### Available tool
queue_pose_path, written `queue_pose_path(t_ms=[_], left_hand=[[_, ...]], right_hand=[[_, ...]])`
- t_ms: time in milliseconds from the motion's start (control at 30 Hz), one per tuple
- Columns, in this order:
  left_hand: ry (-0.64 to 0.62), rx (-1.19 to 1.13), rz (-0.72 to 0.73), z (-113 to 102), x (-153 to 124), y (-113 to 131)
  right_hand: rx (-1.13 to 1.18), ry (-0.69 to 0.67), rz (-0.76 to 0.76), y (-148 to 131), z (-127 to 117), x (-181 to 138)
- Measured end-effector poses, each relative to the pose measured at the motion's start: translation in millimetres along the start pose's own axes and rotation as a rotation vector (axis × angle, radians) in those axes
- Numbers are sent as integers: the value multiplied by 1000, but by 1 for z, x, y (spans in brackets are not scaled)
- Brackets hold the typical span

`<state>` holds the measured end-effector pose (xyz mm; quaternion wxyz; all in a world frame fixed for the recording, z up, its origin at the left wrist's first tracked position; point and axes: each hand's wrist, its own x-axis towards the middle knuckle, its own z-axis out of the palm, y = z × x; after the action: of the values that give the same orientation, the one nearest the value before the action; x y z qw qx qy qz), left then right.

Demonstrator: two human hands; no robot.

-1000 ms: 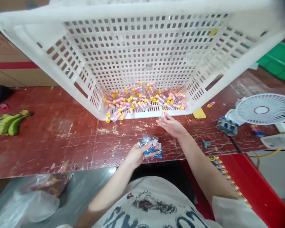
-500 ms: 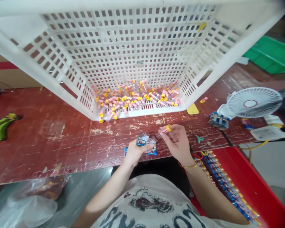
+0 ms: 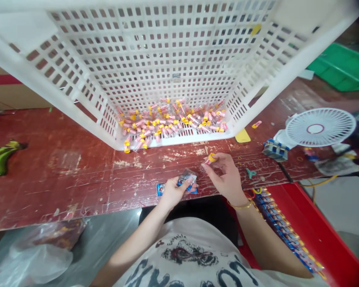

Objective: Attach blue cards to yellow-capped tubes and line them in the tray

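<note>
My left hand [image 3: 175, 190] is closed on a small clear packet with blue printing [image 3: 186, 178], near the front edge of the table. Another blue printed piece [image 3: 160, 189] lies on the tabletop by that hand. To the right, my right hand [image 3: 225, 177] pinches a small clear tube with a yellow cap [image 3: 210, 158], pink inside and tilted, just above the table. A large white plastic basket [image 3: 179, 140] lies on its side ahead of both hands. Many similar yellow-capped tubes [image 3: 167, 126] are heaped on its lower wall.
On the right stand a white fan [image 3: 315, 128], a bundle of blue packets [image 3: 275, 150] and a green crate [image 3: 344, 65]. A red tray [image 3: 305, 207] holds rows of packed pieces. Bananas [image 3: 2, 159] lie at the left; a plastic bag [image 3: 36, 259] is below.
My left hand has turned the packet and shifted slightly right. The tube in my right hand has tipped more upright, with its yellow cap higher.
</note>
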<state>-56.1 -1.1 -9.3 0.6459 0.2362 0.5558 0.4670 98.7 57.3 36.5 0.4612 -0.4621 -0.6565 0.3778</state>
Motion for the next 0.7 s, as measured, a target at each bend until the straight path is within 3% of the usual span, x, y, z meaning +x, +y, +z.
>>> queue_pose_path(t_ms=[400,600,700], left_hand=[[35,-137,31,4,-2,6],[-57,-119,7,7,-8,10],[-85,-222,-96,10,-12,18]], right_hand=[[-72,-94,-83,-4,0,-1],[346,-229,221,12,13,2],[409,-333,230,18,14,-5]])
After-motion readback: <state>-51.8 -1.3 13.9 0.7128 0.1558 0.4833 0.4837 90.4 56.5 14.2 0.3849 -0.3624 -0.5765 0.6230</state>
